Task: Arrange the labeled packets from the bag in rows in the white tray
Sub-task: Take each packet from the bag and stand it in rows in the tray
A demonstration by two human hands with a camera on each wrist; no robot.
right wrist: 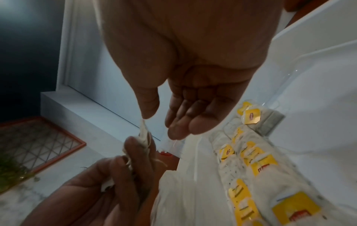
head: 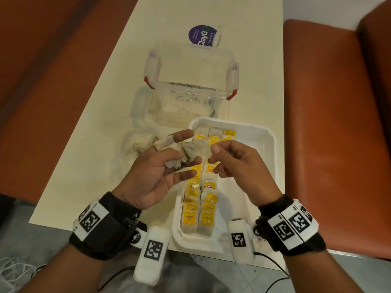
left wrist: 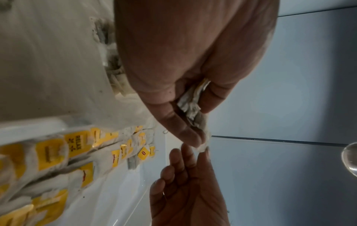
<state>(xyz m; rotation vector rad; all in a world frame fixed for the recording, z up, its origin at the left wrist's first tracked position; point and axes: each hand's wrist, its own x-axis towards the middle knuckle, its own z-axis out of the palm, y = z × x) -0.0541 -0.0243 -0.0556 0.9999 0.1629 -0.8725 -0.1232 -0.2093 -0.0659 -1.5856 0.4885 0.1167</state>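
"relax" tag (left wrist: 75, 143) among yellow-labelled packets (head: 198, 208)

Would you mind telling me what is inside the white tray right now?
The white tray holds two long rows of packets with yellow labels, and its right side is bare. The left hand and right hand cover the rows' middle.

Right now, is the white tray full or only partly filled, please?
Partly filled: packets fill the left side of the white tray; its right side is bare.
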